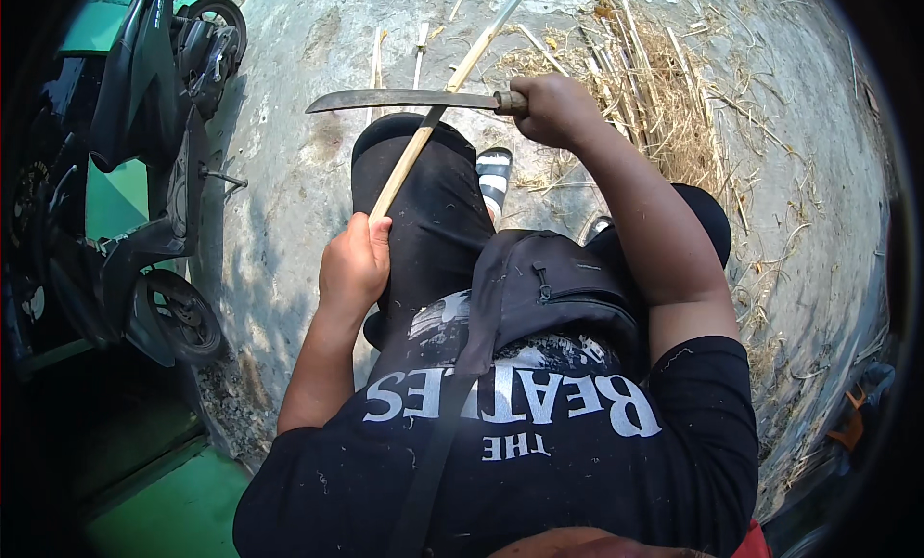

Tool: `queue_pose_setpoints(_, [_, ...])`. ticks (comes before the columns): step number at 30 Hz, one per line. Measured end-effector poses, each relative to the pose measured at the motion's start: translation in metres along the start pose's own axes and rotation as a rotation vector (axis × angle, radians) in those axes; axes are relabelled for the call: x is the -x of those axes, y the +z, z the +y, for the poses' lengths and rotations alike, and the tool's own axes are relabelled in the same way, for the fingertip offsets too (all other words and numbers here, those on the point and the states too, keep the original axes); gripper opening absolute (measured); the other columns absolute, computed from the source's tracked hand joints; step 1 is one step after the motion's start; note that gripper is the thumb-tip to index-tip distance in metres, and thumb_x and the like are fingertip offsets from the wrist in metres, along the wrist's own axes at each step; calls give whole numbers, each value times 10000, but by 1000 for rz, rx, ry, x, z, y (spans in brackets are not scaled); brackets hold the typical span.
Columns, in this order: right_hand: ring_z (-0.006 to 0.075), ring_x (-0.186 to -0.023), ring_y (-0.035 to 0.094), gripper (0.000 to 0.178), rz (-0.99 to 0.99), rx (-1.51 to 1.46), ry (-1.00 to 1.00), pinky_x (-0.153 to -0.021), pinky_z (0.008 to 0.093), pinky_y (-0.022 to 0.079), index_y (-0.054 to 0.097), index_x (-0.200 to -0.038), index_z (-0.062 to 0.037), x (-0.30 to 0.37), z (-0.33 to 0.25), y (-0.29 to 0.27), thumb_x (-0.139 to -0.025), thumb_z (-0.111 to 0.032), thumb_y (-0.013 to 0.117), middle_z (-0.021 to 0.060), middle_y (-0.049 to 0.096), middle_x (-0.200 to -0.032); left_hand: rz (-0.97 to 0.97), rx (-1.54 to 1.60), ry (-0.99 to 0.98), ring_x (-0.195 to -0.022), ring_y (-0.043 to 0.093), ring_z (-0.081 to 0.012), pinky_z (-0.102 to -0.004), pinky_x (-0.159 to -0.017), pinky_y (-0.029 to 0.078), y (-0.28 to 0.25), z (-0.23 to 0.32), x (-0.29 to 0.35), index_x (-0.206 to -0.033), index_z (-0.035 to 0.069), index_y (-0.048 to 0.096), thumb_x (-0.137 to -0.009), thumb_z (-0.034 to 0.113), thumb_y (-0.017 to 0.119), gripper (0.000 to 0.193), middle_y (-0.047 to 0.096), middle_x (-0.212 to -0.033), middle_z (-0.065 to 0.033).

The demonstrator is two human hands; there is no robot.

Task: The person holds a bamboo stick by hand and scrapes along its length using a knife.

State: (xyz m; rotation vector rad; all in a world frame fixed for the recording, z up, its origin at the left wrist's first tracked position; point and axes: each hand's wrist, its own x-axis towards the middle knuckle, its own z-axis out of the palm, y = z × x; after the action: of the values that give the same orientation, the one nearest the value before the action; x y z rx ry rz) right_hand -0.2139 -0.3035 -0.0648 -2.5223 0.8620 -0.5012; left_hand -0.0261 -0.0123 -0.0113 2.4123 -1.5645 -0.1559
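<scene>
My left hand point(354, 264) is closed around the near end of a long, pale bamboo strip point(407, 166), which slants away up to the right past my knee. In my right hand point(555, 111) is the wooden handle of a machete point(404, 99), its long curved blade pointing left. The blade lies across the strip just beyond my knee, and the two look to be touching there. The strip's far end runs out of the top of the picture.
Split sticks and shavings point(664, 105) are heaped on the concrete ground point(289, 163) at the far right. A dark motorbike point(154, 173) stands to the left. A black waist bag point(553, 288) lies across my lap, and a sandalled foot point(494, 178) shows between my knees.
</scene>
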Motion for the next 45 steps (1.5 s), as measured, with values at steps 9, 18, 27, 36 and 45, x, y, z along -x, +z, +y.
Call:
queue_pose_setpoints(9, [408, -772, 692, 84, 114, -21, 29, -680, 501, 557, 686, -856, -120, 3, -4, 5, -834, -202, 687, 162, 703, -788, 9, 33, 16, -629, 600, -498, -556, -538, 449, 2, -7, 7, -844, 31, 510, -1048, 291, 583, 339, 607, -669, -247])
queue_pose_setpoints(18, [398, -735, 677, 100, 7, 107, -143, -668, 503, 543, 649, -818, -116, 7, -25, 5, -794, -200, 697, 161, 659, -720, 0, 28, 54, -610, 595, -494, -545, -529, 449, 3, -12, 6, -836, 32, 498, -1056, 276, 571, 336, 585, -639, -243])
queue_pose_setpoints(27, [395, -804, 706, 128, 65, -110, 26, -730, 500, 560, 701, -875, -89, 4, -6, 1, -825, -195, 651, 171, 712, -812, 10, 27, 82, -611, 592, -484, -542, -526, 438, 5, -14, 4, -834, 32, 492, -1067, 266, 549, 335, 579, -644, -245])
queue_pose_setpoints(36, [398, -878, 709, 164, 39, 13, 312, -787, 490, 566, 708, -934, -98, 0, 42, -12, -837, -214, 645, 193, 718, -838, -21, -10, 110, -603, 580, -487, -537, -523, 425, -5, -7, -3, -831, 36, 490, -1066, 253, 552, 326, 575, -649, -247])
queue_pose_setpoints(45, [381, -689, 697, 130, 255, 197, -155, -711, 491, 563, 670, -788, -116, -2, 26, -13, -873, -214, 657, 114, 700, -716, -1, 60, 112, -605, 571, -486, -539, -532, 422, -4, -11, 2, -809, 30, 487, -1067, 260, 549, 352, 568, -647, -244])
